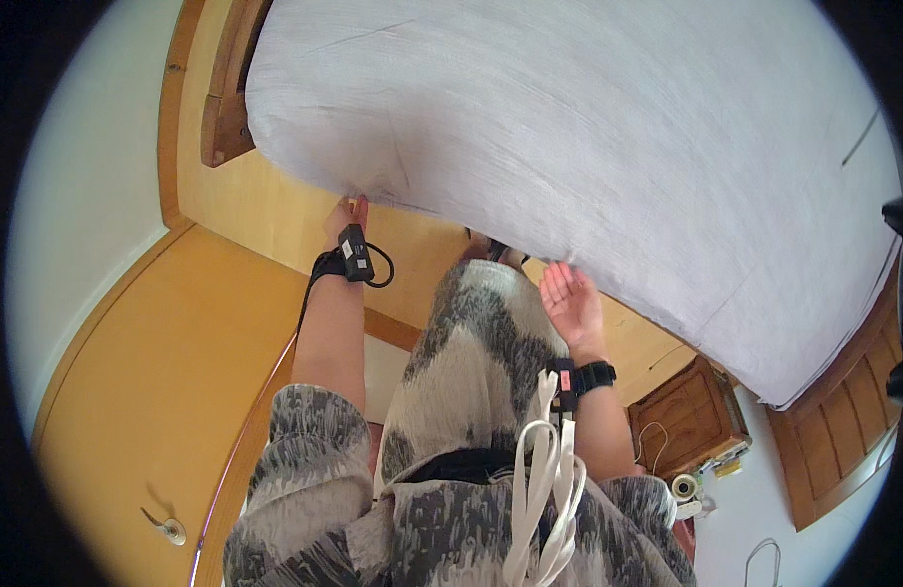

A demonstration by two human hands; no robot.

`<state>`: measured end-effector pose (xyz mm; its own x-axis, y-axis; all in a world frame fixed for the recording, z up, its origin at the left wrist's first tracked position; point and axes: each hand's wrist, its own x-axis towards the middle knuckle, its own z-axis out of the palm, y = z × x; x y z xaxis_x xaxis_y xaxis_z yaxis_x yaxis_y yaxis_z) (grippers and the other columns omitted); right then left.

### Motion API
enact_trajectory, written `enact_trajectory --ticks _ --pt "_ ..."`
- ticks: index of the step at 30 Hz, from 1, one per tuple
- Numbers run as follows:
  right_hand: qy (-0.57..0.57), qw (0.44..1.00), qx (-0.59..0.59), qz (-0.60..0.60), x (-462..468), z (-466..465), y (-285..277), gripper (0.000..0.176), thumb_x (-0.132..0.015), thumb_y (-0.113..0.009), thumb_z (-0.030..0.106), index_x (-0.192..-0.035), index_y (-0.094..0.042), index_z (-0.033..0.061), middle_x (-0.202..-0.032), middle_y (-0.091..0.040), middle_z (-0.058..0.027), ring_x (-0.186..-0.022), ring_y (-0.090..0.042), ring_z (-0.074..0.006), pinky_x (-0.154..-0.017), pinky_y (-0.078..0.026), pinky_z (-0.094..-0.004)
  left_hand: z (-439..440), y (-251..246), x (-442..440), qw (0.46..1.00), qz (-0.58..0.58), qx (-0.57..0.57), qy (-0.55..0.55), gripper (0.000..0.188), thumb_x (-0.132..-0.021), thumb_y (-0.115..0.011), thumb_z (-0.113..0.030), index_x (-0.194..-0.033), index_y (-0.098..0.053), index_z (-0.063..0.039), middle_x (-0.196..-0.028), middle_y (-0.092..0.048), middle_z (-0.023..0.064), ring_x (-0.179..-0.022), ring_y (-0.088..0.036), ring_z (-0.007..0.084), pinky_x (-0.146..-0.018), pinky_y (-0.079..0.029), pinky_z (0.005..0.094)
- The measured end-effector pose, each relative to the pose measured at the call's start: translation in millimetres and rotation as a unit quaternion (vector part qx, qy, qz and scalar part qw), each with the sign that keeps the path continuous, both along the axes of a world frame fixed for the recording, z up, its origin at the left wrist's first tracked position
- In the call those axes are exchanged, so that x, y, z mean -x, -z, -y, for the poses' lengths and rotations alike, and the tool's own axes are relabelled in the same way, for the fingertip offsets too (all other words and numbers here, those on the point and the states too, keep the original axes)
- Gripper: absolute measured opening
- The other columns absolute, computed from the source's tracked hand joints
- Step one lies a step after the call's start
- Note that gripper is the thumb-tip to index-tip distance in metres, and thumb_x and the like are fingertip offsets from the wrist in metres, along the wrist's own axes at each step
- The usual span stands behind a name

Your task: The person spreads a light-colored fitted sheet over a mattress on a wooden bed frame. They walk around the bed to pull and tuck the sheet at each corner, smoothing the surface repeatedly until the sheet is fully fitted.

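Observation:
A light grey-white sheet (569,132) covers a mattress in front of me, with creases near its lower left edge. At that edge is my left hand (346,216), its fingertips against or just under the sheet; what it grips there is hidden. Farther right, my right hand (571,301) is palm up, fingertips at the sheet's edge, partly curled. Whether fabric is pinched between them does not show. Both wrists wear black straps with small black boxes.
A wooden bed frame part (228,121) stands at the upper left. An orange-yellow door (151,381) with a handle (165,524) is at the left. To the lower right are a wooden nightstand (686,414), a tape roll (684,487) and a slatted wooden headboard (826,440).

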<state>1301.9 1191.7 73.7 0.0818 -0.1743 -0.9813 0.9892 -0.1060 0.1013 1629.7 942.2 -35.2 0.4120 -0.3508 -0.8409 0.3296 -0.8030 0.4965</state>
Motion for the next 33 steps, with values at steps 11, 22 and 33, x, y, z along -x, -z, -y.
enact_trajectory --ticks 11,22,33 --pt "0.064 0.997 0.005 0.038 -15.0 28.5 0.4 0.060 -0.073 -0.070 0.026 -0.115 -0.034 0.0005 -0.112 -0.040 -0.0098 -0.109 -0.040 -0.0222 -0.099 -0.033 -0.0420 -6.7 -109.2 110.6 0.994 -0.106 -0.010 0.027 0.047 -0.076 -0.061 -0.051 -0.088 -0.050 -0.007 -0.106 -0.049 0.0095 -0.103 -0.047 0.0224 -0.093 -0.039 0.0386" --pt "0.164 0.985 -0.041 -0.046 -7.5 21.4 -8.1 0.076 -0.070 -0.069 0.049 -0.123 -0.035 0.0063 -0.114 -0.045 -0.0060 -0.107 -0.044 -0.0220 -0.098 -0.033 -0.0423 -17.9 -127.9 144.5 0.975 -0.212 -0.059 0.041 0.096 -0.065 -0.059 -0.069 -0.129 -0.030 -0.003 -0.129 -0.033 0.0084 -0.120 -0.031 0.0241 -0.100 -0.025 0.0481" --pt "0.276 0.957 0.032 -0.080 4.2 50.5 -24.4 0.053 -0.080 -0.057 0.048 -0.118 -0.047 0.0124 -0.117 -0.053 -0.0040 -0.106 -0.050 -0.0218 -0.088 -0.042 -0.0383 55.5 -184.1 187.6 0.935 -0.311 0.103 0.137 0.054 -0.086 -0.044 -0.046 -0.129 -0.039 -0.014 -0.131 -0.041 0.0102 -0.120 -0.037 0.0280 -0.097 -0.033 0.0481"
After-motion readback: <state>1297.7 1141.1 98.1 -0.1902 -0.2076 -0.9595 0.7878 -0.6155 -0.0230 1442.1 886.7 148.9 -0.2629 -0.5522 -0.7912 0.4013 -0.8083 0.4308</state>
